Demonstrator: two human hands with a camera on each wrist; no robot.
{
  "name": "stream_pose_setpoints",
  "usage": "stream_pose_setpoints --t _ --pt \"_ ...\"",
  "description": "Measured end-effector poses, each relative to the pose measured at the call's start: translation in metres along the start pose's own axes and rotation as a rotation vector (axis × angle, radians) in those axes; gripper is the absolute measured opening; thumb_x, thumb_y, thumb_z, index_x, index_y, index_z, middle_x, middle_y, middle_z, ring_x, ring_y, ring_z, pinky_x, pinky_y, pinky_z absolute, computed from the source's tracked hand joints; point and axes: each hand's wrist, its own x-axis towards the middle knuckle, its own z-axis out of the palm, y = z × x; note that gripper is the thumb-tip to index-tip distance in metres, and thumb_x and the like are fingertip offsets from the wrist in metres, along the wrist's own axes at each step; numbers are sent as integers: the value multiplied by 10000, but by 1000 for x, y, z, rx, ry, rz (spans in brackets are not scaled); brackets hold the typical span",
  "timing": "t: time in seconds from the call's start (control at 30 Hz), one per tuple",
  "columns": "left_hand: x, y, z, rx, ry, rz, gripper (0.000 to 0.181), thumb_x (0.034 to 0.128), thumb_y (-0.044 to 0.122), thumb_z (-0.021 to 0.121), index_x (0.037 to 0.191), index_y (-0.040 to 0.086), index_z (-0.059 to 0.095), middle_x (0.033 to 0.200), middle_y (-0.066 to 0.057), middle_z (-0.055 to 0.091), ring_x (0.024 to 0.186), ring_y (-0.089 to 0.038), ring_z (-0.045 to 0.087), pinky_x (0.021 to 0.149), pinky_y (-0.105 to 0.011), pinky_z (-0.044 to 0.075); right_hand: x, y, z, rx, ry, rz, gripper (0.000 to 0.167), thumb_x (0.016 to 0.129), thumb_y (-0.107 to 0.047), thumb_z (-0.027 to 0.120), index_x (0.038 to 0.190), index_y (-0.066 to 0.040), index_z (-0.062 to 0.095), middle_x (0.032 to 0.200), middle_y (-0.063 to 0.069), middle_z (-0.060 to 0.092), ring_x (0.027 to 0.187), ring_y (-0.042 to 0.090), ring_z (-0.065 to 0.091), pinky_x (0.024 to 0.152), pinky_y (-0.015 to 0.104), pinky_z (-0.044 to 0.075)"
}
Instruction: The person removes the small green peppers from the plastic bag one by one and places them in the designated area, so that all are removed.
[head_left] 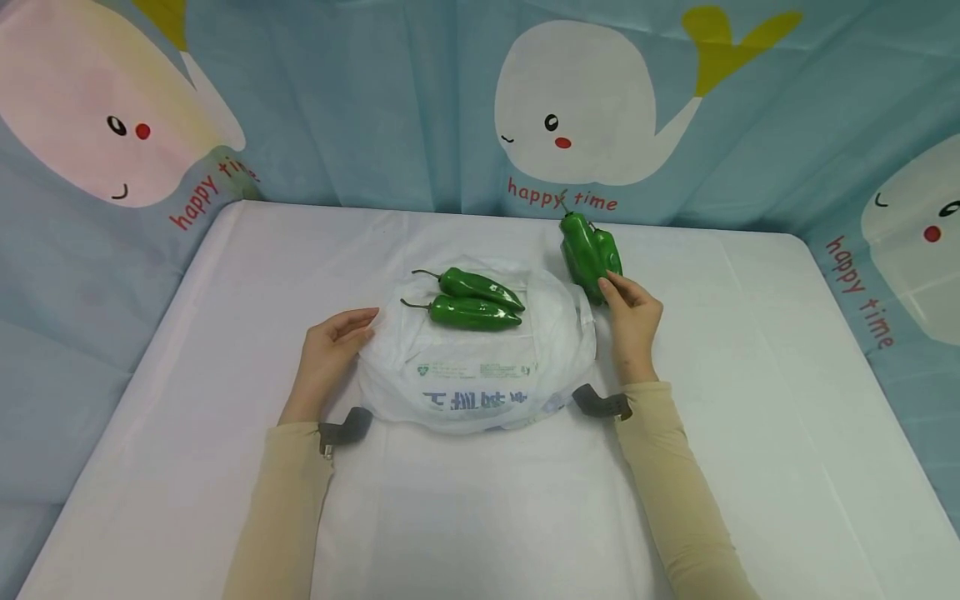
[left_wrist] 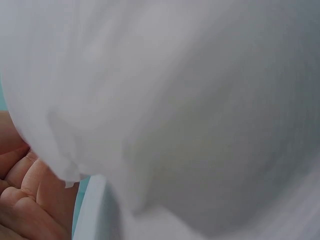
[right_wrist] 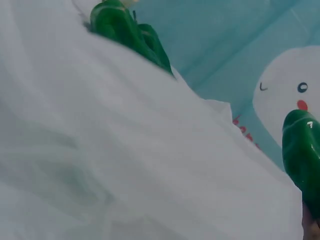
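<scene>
A white plastic bag (head_left: 465,354) with green and blue print lies in the middle of the table, its mouth spread wide. Two green peppers, an upper one (head_left: 480,287) and a lower one (head_left: 472,313), show side by side within it. At the bag's left edge, my left hand (head_left: 330,354) pinches the plastic with thumb and fingers; the bag hides its fingertips in the left wrist view. Beyond the right edge, my right hand (head_left: 636,321) grips the near end of a long green pepper (head_left: 581,250). Another green pepper (head_left: 608,250) is right beside that one.
A white cloth covers the table (head_left: 480,508). Behind it hangs a blue curtain (head_left: 390,100) printed with whales, which also runs along both sides. Dark wrist mounts, left (head_left: 348,427) and right (head_left: 600,402), sit close to the bag.
</scene>
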Motion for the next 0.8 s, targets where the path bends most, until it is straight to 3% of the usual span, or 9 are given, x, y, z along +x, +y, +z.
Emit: stream_pose_setpoints --t 0.33,0.57,0.8 --pt "0 -1 0 -17 3 12 337 930 113 601 1259 39 594 1249 -118 600 1096 -172 596 876 -146 453 6 2 -7 91 64 33 272 837 -125 723 1051 41 697 982 50 683 930 149 616 812 212 487" --pt "0 0 0 -13 1 24 334 929 107 601 1256 38 596 1245 -124 601 1083 -165 602 872 -143 454 10 1 -13 116 108 44 269 835 -121 725 1045 45 698 968 95 687 884 138 622 790 221 487" --pt "-1 -1 0 -22 -2 26 340 931 123 603 1259 37 594 1251 -121 597 1089 -169 599 867 -139 453 15 1 -20 140 157 90 287 831 -92 724 1057 79 676 881 3 681 858 122 621 793 205 495"
